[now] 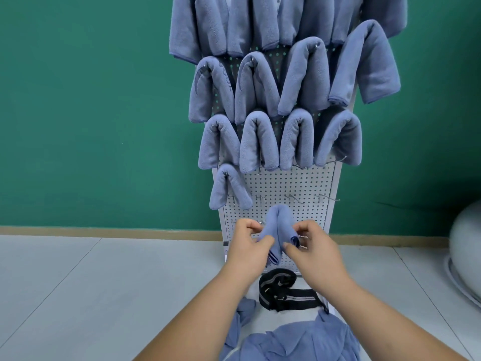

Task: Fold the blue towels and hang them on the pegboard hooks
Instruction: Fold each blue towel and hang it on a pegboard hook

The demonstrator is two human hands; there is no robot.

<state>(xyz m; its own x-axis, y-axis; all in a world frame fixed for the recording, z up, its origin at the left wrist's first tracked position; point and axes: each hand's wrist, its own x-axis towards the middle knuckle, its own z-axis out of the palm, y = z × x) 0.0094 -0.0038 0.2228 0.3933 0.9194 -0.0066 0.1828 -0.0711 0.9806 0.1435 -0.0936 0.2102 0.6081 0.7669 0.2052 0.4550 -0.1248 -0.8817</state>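
A white pegboard (294, 183) stands against the green wall, with several folded blue towels (260, 142) draped over its hooks in rows. One more hangs alone lower left (229, 188). Bare metal hooks (291, 198) stick out in the row beside it. In front of the board's lower part I hold a folded blue towel (279, 220), bent over into an arch. My left hand (250, 246) pinches its left side and my right hand (312, 243) pinches its right side. A heap of unfolded blue towels (299, 342) lies at the bottom of the view.
A black strap with grey stripes (286, 293) lies at the pegboard's foot on the pale tiled floor (91, 282). A rounded white object (466, 251) sits at the right edge. A wooden skirting strip runs along the wall's base.
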